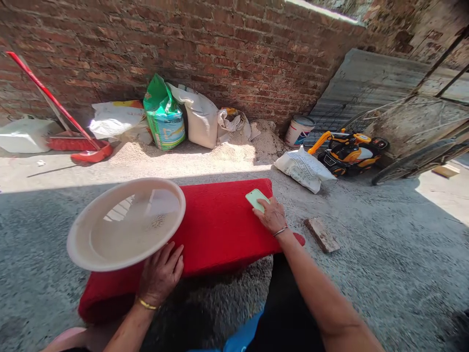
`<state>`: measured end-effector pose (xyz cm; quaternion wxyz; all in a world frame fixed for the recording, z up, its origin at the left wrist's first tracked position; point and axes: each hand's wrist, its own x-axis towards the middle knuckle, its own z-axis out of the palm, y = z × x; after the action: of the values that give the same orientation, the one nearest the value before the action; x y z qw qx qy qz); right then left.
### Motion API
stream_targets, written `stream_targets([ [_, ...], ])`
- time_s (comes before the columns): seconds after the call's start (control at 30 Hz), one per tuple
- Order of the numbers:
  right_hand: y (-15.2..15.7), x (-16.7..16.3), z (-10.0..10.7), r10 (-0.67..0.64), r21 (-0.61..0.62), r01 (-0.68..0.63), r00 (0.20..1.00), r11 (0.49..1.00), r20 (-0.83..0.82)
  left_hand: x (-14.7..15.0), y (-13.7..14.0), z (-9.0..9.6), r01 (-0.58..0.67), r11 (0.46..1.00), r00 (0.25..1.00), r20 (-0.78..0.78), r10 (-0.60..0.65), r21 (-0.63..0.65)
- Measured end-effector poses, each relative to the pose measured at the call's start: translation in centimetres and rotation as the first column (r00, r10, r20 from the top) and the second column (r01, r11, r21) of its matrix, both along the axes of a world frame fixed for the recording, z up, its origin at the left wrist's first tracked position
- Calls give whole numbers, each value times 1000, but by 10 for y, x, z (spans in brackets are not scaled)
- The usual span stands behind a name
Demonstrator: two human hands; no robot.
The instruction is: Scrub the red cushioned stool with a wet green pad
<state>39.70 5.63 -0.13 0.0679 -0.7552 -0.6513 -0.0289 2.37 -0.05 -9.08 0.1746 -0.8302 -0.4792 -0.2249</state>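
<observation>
A red bench with a low, long top stands in front of me. On its left part sits a wide, pale plastic basin, holding what looks like clear water and a small patch of grains. My left hand rests at the bench's near edge beside the basin's rim, its fingers stretched out. At the bench's right end, my right hand grips a flat, pale green rectangular thing with rounded corners. That thing lies against the red top, partly hidden by the fingers; its kind is unclear.
Along the brick wall stand a red broom and dustpan, a white box, a green sack, a white sack and a bucket. Right of the bench lie a brick, a filled bag and a toy excavator.
</observation>
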Motion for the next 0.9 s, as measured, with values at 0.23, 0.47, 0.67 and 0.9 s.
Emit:
stream_targets([
  [0.23,103,-137,0,352,-52,-357,932,933,-86,0,-1,1,-5,1000,1000,-28,5,16],
  [0.47,130,-89,-17,263,-174,-273,962,946,-77,3,-4,1,-31,999,999,-11,31,-17],
  [0.67,107,46,-10,-147,-156,140,989,978,-31,6,-4,1,-41,999,999,35,42,-19],
  [0.9,45,134,2,-376,-78,376,927,923,20,17,-9,8,-88,996,992,86,89,-19],
])
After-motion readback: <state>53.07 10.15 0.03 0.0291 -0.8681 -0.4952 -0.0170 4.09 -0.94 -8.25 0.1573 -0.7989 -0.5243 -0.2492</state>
